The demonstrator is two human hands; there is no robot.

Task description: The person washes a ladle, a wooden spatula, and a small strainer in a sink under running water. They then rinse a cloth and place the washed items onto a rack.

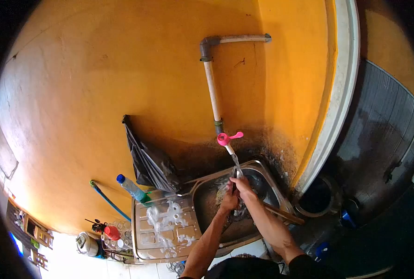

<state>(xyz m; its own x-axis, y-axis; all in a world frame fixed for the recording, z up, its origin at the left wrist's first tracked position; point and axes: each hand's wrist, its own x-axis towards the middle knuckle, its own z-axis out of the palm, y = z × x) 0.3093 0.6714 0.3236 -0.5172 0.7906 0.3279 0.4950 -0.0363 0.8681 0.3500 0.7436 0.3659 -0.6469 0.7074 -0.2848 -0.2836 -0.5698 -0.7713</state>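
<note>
Water runs from the tap with a pink handle [224,139] into the metal sink [204,204]. Right under the stream, my right hand [242,185] is closed around a slim, shiny metal utensil [236,172], whose exact kind I cannot make out. My left hand [228,200] is just below and to the left, its fingers curled close against the right hand. What the left fingers grip is hidden. Beneath both hands lie blurred, partly covered items in the basin. A wooden handle or stick [283,214] slants across the sink's right side.
White suds lie on the ribbed drainboard [144,237], where a blue-capped bottle [132,189] stands at the back. A black plastic bag [146,160] hangs on the wall. Glasses and a red cup [112,232] stand left; a dark bucket [314,197] stands right.
</note>
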